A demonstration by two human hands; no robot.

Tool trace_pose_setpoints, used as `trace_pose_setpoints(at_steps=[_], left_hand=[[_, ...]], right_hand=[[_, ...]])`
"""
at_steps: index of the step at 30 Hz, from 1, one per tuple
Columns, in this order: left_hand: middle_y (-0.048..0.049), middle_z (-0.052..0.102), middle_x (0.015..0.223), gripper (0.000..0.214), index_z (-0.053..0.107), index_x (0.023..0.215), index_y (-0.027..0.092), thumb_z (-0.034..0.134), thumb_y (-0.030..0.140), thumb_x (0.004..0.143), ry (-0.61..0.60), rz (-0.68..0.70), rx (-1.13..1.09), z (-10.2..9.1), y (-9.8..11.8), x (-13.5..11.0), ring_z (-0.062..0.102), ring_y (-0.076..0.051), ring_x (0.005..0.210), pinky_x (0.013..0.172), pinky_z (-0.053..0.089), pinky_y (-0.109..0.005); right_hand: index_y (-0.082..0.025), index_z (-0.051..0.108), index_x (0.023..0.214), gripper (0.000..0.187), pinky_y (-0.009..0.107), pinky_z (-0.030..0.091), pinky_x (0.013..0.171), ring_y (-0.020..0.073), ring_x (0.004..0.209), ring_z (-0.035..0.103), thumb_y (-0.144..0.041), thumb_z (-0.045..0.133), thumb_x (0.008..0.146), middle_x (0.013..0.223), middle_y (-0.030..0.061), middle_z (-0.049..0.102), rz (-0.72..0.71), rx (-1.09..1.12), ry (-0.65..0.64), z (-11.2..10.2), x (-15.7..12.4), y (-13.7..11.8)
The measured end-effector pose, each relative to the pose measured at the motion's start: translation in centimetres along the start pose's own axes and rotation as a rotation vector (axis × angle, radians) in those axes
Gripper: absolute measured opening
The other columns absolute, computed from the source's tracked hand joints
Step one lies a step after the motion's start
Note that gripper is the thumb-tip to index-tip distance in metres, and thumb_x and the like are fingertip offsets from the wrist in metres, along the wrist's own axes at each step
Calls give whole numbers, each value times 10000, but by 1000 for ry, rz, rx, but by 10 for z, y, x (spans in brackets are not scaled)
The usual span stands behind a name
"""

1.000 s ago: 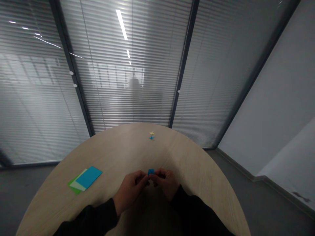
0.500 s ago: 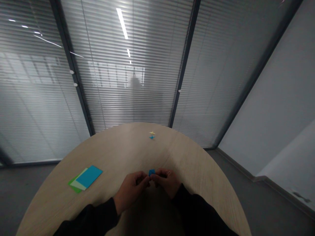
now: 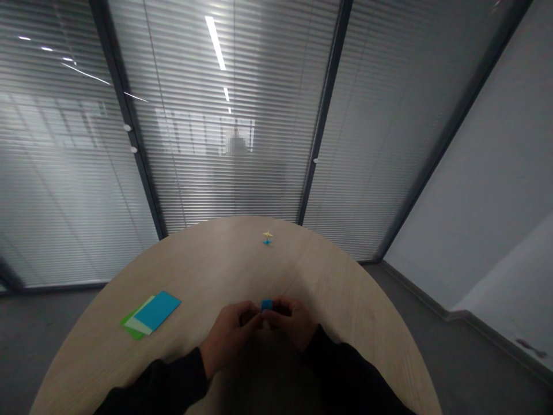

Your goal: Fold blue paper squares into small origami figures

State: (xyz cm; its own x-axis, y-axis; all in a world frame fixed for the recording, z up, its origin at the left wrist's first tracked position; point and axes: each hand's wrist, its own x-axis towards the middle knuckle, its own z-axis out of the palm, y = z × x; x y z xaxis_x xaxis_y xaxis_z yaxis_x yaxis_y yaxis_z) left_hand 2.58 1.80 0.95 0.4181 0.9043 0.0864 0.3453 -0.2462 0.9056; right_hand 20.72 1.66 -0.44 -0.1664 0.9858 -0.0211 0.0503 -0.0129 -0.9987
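Observation:
Between my two hands, above the near middle of the table, is a small piece of folded blue paper (image 3: pixel 266 304). My left hand (image 3: pixel 233 331) pinches it from the left, fingers curled and thumb pressed in. From the other side my right hand (image 3: pixel 294 321) grips it with thumb and fingertips. Only the paper's upper part shows; my thumbs and fingers hide the rest, so its folds are hard to make out.
Blue, pale green and green paper sheets (image 3: pixel 158 312) overlap on the left of the round wooden table (image 3: pixel 207 259). Near the far edge lie a small yellow folded paper figure (image 3: pixel 267 234) and a blue one (image 3: pixel 266 242). Blinds-covered glass panels (image 3: pixel 233 190) stand behind.
My right thumb has shifted slightly left and down toward my left thumb. The blue paper stays held between both hands, and the rest looks unchanged.

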Motion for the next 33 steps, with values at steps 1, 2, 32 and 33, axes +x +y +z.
trace_pose_setpoints(at_steps=[1,2,32,33], left_hand=[[-59,694,727,376,690,824,135,567,487,868,-4,7,-4,0,0,0,600,-189,664,602,428,-269],[-58,693,727,384,692,824,136,564,496,869,-8,13,-4,0,1,-1,598,-188,665,603,427,-268],[-21,620,677,383,677,824,139,536,492,878,-95,62,-35,-3,8,-3,519,-151,614,565,377,-243],[-24,629,678,372,677,806,141,549,484,870,-89,55,-18,-3,9,-4,528,-155,619,571,383,-246]], right_hand=[[-159,702,814,351,257,428,562,122,560,554,-433,815,627,660,0,652,13,11,-8,1,0,0],[-157,705,806,347,256,426,556,120,551,550,-431,816,624,652,-2,648,21,10,-8,1,-1,0],[-187,581,662,361,240,415,521,121,524,526,-528,682,729,554,-30,553,-104,-78,53,7,-4,-3],[-185,591,682,362,242,425,528,123,530,537,-530,693,720,565,-28,565,-99,-82,46,6,-3,-2]])
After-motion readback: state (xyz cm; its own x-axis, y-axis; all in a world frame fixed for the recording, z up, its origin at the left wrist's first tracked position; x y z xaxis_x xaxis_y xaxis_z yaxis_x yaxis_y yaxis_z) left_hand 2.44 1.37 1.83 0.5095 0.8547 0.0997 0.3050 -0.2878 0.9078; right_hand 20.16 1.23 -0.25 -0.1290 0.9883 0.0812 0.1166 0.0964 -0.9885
